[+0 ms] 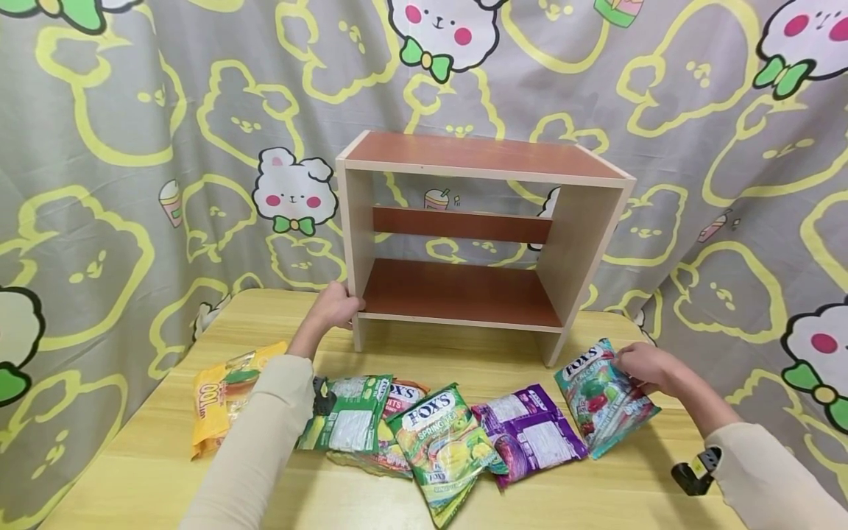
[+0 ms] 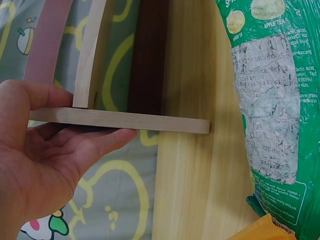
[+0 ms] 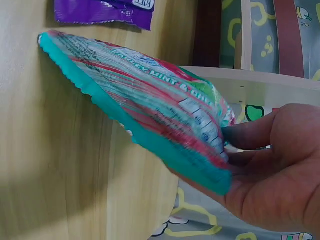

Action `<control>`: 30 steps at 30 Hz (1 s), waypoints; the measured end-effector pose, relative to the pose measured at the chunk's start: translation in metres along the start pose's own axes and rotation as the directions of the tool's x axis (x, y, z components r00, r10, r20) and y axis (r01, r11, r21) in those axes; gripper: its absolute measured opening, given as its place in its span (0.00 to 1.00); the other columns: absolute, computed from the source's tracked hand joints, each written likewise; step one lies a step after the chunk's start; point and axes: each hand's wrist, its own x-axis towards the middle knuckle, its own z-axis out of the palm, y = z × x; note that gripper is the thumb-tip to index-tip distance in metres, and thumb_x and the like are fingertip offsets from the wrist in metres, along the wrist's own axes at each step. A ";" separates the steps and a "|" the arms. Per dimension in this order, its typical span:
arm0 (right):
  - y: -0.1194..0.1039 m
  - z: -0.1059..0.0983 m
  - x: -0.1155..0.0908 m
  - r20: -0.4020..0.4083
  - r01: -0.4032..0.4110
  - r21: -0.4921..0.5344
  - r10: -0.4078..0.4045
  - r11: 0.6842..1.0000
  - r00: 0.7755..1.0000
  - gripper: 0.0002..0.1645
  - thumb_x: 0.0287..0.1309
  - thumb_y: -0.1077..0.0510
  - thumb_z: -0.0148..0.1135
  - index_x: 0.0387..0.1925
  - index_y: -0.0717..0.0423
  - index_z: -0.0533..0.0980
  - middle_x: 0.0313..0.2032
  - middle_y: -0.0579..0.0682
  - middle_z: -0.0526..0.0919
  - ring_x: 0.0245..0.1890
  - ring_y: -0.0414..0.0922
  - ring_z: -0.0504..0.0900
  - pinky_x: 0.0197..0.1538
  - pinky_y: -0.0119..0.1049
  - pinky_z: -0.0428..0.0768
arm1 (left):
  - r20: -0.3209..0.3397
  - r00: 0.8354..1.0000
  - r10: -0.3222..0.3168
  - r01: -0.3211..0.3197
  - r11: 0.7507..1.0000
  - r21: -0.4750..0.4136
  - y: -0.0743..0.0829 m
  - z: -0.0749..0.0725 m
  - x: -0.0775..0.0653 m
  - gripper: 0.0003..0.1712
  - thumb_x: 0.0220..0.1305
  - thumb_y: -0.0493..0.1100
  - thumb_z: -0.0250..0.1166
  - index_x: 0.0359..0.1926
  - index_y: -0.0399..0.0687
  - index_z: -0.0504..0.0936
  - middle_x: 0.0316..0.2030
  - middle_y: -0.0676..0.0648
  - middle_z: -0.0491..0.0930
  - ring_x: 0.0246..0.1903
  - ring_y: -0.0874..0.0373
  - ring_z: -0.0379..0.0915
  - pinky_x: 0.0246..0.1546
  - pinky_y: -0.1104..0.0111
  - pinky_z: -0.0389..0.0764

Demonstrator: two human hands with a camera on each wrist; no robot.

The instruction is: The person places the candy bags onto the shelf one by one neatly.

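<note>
A small shelf unit (image 1: 490, 156) with reddish-brown boards and pale edges stands at the back of the table. My left hand (image 1: 331, 305) grips its left side panel (image 2: 120, 119), thumb on the inner face and fingers on the outer, where the lower board meets it. At the right, my right hand (image 1: 648, 365) pinches a teal Fox's candy bag (image 1: 599, 401) by its edge. The bag is tilted in the right wrist view, its teal seam (image 3: 135, 135) facing the camera. The bag's far end in my grip is partly hidden by my fingers.
Along the table (image 1: 371, 508) front lie a yellow candy bag (image 1: 212, 401), a dark green bag (image 1: 351, 412), an orange-red Fox's bag (image 1: 397, 401) partly covered, a green Spring Tea bag (image 1: 440, 449) and a purple bag (image 1: 530, 434). A patterned curtain (image 1: 252, 88) hangs behind.
</note>
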 end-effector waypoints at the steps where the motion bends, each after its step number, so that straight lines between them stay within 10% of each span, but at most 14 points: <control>1: 0.001 0.001 0.000 0.001 -0.008 0.004 0.008 1.000 1.000 0.33 0.72 0.50 0.38 0.58 0.81 0.60 0.34 0.58 0.77 0.32 0.47 0.79 0.36 0.43 0.81 | 0.001 1.000 0.000 0.000 1.000 0.000 -0.001 0.000 0.000 0.24 0.59 0.40 0.55 0.52 0.26 0.73 0.47 0.31 0.77 0.43 0.44 0.78 0.32 0.58 0.85; 5: 0.006 0.004 0.002 -0.007 -0.013 -0.038 0.012 0.999 1.000 0.39 0.68 0.39 0.46 0.50 0.77 0.68 0.32 0.56 0.80 0.30 0.47 0.81 0.36 0.43 0.82 | 0.002 1.000 0.001 -0.001 1.000 0.000 -0.003 0.001 0.002 0.24 0.59 0.41 0.55 0.53 0.27 0.72 0.48 0.31 0.76 0.42 0.43 0.78 0.31 0.58 0.85; 10: 0.015 0.006 0.007 -0.072 0.010 -0.191 -0.024 0.982 0.997 0.38 0.59 0.50 0.62 0.52 0.82 0.66 0.38 0.63 0.76 0.35 0.48 0.78 0.36 0.43 0.81 | 0.003 1.000 0.003 -0.003 1.000 -0.009 -0.003 0.002 0.002 0.24 0.60 0.40 0.55 0.53 0.27 0.72 0.48 0.30 0.76 0.42 0.42 0.79 0.31 0.58 0.85; 30: 0.052 0.021 0.020 -0.188 -0.033 -0.290 -0.023 0.957 0.982 0.17 0.54 0.56 0.61 0.33 0.71 0.74 0.28 0.57 0.73 0.27 0.48 0.74 0.26 0.39 0.77 | 0.009 1.000 0.006 -0.005 1.000 -0.023 -0.003 -0.001 0.004 0.22 0.59 0.40 0.56 0.50 0.26 0.74 0.46 0.31 0.78 0.39 0.44 0.80 0.32 0.56 0.85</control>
